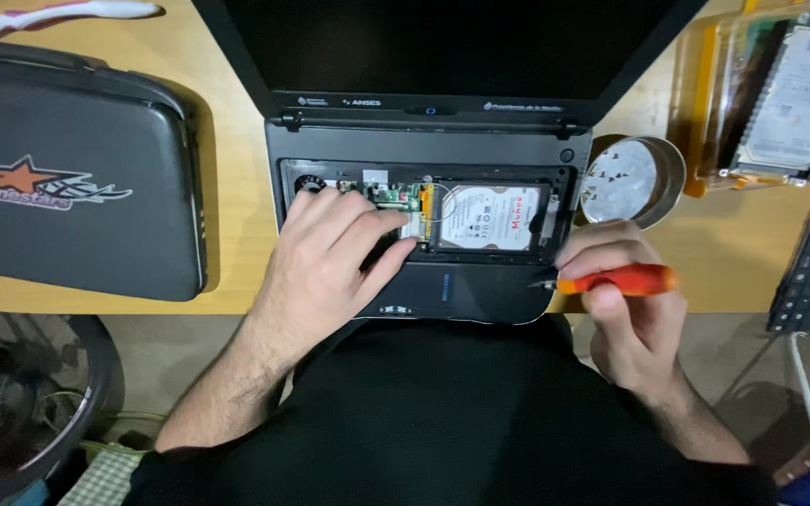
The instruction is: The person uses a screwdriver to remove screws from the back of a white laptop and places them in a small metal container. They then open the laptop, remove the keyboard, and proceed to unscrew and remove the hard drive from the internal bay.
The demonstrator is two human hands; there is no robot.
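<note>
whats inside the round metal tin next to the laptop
The round metal tin holds a few small dark bits, likely screws. The right hand covers its lower rim.

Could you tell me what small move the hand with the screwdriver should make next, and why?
Probably bring the screwdriver tip left and up toward the hard drive. The right hand holds it off the laptop's corner, while the left hand rests fingers by the green board beside the drive.
</note>
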